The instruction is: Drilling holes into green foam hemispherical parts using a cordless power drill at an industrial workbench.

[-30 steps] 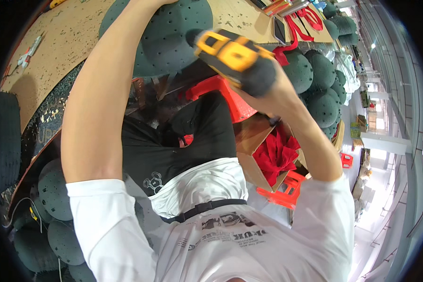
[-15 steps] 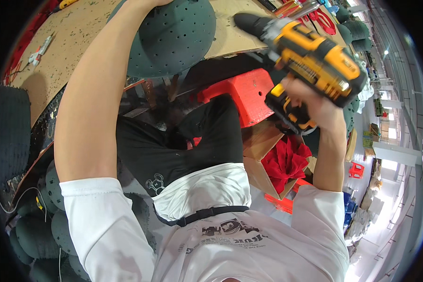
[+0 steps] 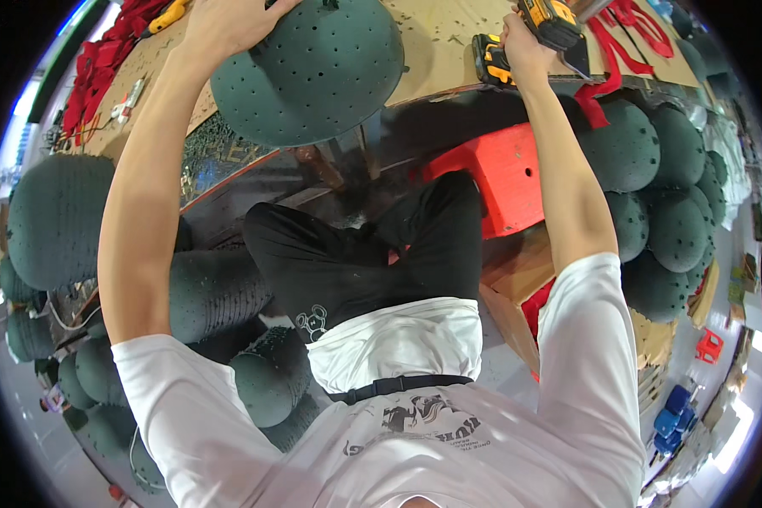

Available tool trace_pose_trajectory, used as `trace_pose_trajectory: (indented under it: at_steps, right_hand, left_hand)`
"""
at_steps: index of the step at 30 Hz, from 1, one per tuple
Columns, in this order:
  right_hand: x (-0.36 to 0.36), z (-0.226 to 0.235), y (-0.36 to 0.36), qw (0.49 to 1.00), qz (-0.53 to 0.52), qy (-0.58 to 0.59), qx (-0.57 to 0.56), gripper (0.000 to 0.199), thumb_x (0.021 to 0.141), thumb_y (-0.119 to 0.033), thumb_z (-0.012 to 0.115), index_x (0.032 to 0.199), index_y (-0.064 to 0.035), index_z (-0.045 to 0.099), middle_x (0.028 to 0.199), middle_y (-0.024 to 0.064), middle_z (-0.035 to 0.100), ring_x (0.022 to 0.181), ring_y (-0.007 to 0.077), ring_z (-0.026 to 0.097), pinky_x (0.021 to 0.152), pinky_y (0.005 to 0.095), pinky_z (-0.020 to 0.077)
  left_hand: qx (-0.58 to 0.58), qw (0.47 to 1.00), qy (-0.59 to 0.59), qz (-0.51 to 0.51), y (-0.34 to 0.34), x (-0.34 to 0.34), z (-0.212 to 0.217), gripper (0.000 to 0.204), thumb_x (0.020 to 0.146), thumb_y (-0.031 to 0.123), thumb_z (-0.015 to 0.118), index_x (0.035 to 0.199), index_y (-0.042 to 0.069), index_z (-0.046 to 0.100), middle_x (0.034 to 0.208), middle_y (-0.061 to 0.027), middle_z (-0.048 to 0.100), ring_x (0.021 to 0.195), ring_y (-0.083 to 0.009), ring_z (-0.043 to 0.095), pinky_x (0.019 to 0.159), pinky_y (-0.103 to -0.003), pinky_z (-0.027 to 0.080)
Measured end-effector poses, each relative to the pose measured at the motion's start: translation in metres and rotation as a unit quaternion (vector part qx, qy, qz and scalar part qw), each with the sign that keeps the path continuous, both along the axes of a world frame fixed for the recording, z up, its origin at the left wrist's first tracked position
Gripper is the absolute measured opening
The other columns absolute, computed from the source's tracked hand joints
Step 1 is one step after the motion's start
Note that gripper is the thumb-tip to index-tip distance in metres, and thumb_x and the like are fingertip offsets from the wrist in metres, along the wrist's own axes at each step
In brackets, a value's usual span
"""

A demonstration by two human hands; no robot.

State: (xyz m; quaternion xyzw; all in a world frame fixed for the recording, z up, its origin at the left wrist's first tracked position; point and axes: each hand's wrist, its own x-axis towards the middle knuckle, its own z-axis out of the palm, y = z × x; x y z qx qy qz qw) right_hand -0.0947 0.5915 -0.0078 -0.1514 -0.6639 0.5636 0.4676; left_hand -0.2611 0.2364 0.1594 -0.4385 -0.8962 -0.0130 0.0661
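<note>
A dark green dome [image 3: 322,76] pierced with many small holes rests at the table's near edge. My left hand [image 3: 229,24] lies against its upper left side, thumb stretched out over it; the other fingers run past the picture's top edge. To the right, my right hand [image 3: 523,49] is closed round the handle of a yellow and black cordless drill [image 3: 550,19]. The drill's battery end points left above the tabletop, and its front is cut off or hidden. Whether the drill touches the table I cannot tell.
The brown table [image 3: 432,42] carries dark scraps, red ribbon [image 3: 622,51] and a yellow tool [image 3: 168,15]. Below stand a red stool [image 3: 508,178] and an open cardboard box [image 3: 508,313]. Stacks of green domes sit at left [image 3: 59,220] and right [image 3: 622,148].
My right hand has carried the drill away from me, up over the table. My left hand stays at the dome. The view has shifted, showing more of the domes on both sides.
</note>
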Motion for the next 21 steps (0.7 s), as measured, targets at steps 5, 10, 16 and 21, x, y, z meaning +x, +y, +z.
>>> trace_pose_trajectory:
  at_steps: [5, 10, 16, 21]
  right_hand:
    - [0.01, 0.004, -0.014, 0.978, -0.145, -0.131, 0.075, 0.036, 0.089, -0.018, 0.07, 0.12, -0.0027, 0.059, 0.103, 0.012, 0.065, 0.092, 0.0256, 0.064, 0.083, 0.0401, 0.0506]
    - [0.014, -0.002, -0.027, 0.979, -0.156, -0.042, 0.126, 0.025, 0.086, -0.01, 0.068, 0.109, -0.0008, 0.064, 0.084, 0.0058, 0.062, 0.074, 0.0162, 0.061, 0.069, 0.033, 0.0496]
    - [0.018, -0.001, -0.024, 0.997, -0.063, -0.017, 0.03, 0.026, 0.087, -0.012, 0.068, 0.112, -0.0042, 0.069, 0.073, -0.0001, 0.062, 0.062, 0.0086, 0.059, 0.059, 0.0277, 0.048]
    - [0.017, -0.005, -0.022, 0.995, -0.069, -0.001, 0.066, 0.024, 0.087, -0.013, 0.068, 0.109, -0.0044, 0.068, 0.074, -0.0004, 0.062, 0.063, 0.0102, 0.06, 0.061, 0.03, 0.0491]
  left_hand:
    - [0.004, 1.0, 0.002, 0.02, 0.013, 0.006, 0.007, 0.046, 0.103, 0.039, 0.05, 0.124, 0.004, 0.072, 0.111, -0.025, 0.073, 0.105, -0.0384, 0.069, 0.095, -0.046, 0.052]
    - [-0.021, 0.998, 0.065, 0.003, 0.017, 0.003, 0.023, 0.046, 0.1, 0.038, 0.053, 0.103, -0.002, 0.074, 0.103, -0.0268, 0.073, 0.095, -0.0409, 0.07, 0.086, -0.048, 0.053]
    - [-0.047, 0.996, 0.075, 0.002, 0.028, -0.006, 0.049, 0.045, 0.097, 0.04, 0.055, 0.093, -0.002, 0.072, 0.087, -0.0249, 0.073, 0.085, -0.0415, 0.071, 0.077, -0.05, 0.054]
    - [-0.06, 0.998, 0.023, 0.024, 0.037, 0.001, 0.053, 0.046, 0.097, 0.042, 0.056, 0.098, -0.002, 0.071, 0.086, -0.0232, 0.073, 0.085, -0.0395, 0.071, 0.076, -0.049, 0.055]
